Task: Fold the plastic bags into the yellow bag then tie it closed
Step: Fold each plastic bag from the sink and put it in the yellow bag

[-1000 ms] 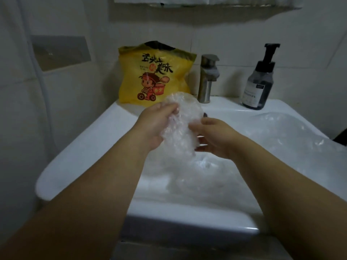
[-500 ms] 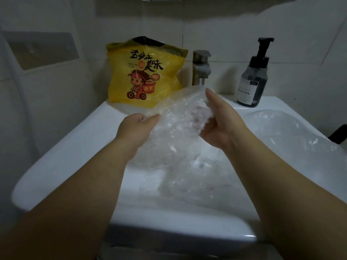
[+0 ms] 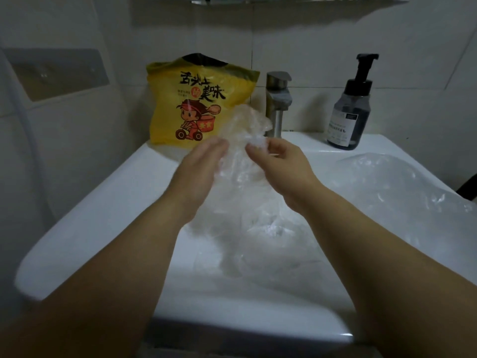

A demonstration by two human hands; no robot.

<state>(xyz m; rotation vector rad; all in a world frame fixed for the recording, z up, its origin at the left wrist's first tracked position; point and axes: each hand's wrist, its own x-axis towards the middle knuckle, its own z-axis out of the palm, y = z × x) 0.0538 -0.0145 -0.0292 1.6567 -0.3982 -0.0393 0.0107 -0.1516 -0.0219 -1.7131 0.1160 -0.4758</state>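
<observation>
Pinching a crumpled clear plastic bag (image 3: 244, 127) between curled fingers and thumb, the right hand (image 3: 281, 167) is holding it up at the centre of the frame, just in front of the tap (image 3: 277, 99). The left hand (image 3: 198, 171) is pressing against the bag's left side, released, with its fingers lying fairly straight (its thumb is hiding behind the palm, and the fingertips are blurring).

Behind them, at upper centre-left, the yellow bag (image 3: 198, 107) is standing upright on the back ledge of the sink (image 3: 103, 215), leaning on the tiled wall with its mouth gaping dark at the top. It is showing black brush characters, 舌尖上 above 美味, with a small red disc between them, and a cartoon rider on a scooter carrying a red box with two yellow stars. The finer print is blurring past reading, and the held bag is covering its lower right corner.

At upper right a dark pump bottle (image 3: 348, 112) is wearing a label too small to read. Loose clear plastic (image 3: 402, 192) is spreading over the sink's right side and running off the frame, with more lying in the basin; how many bags, I cannot tell.
</observation>
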